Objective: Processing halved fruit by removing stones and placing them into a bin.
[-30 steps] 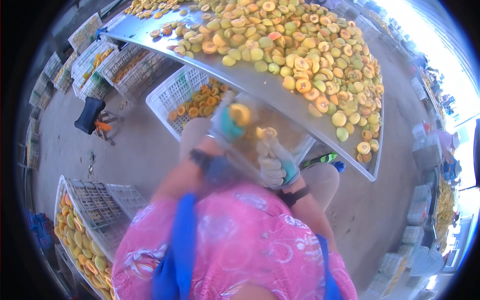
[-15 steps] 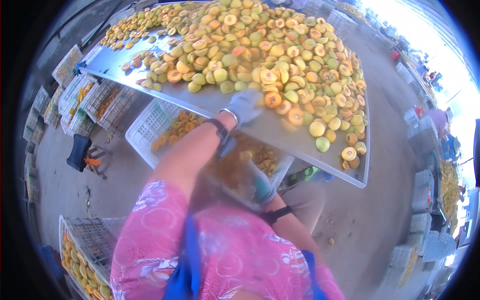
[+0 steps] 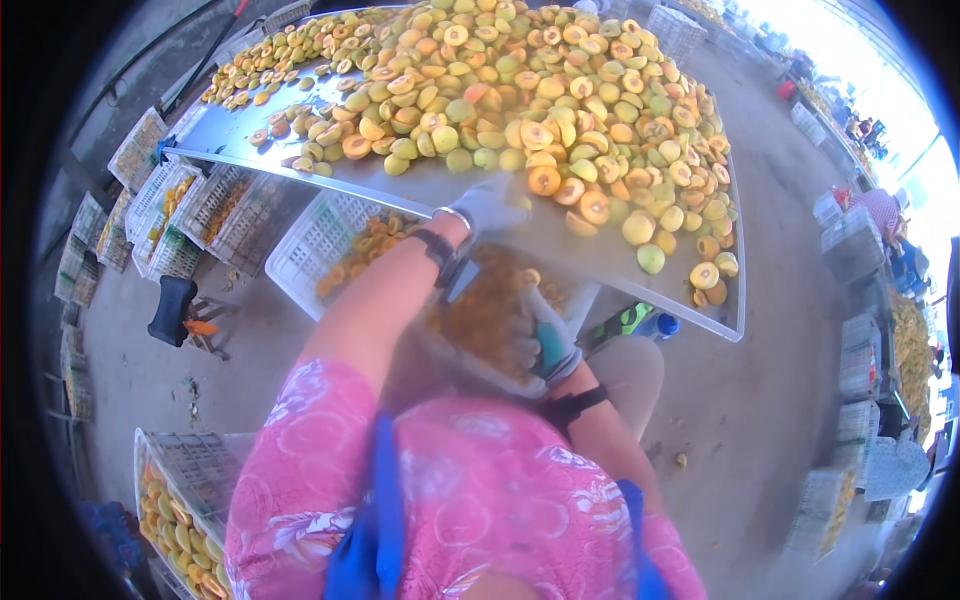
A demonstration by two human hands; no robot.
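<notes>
Many halved yellow-green stone fruits (image 3: 590, 130), some with cut orange faces up, lie heaped on a metal table (image 3: 390, 195). My left hand (image 3: 490, 208), in a pale glove, is over the table's near edge beside the heap; its fingers are blurred. Below that edge is a white plastic crate (image 3: 305, 250) with orange fruit pieces (image 3: 485, 315) in it. My right hand (image 3: 545, 340), in a grey and green glove, is over the crate's right side. Its fingers are curled, with a fruit half (image 3: 529, 276) at the tips. A grey flat object (image 3: 460, 280) is at my left wrist.
A black stool (image 3: 173, 310) stands on the floor at the left. Crates of fruit (image 3: 205, 210) are stacked behind it, and another fruit-filled crate (image 3: 185, 530) is at lower left. A blue-capped item (image 3: 665, 325) sits by my knee. More crates (image 3: 855, 245) and people are at the right.
My right hand has risen and moved slightly right over the crate, with the fruit half at its fingertips. My left hand stays near the table edge. The whole view has shifted slightly.
</notes>
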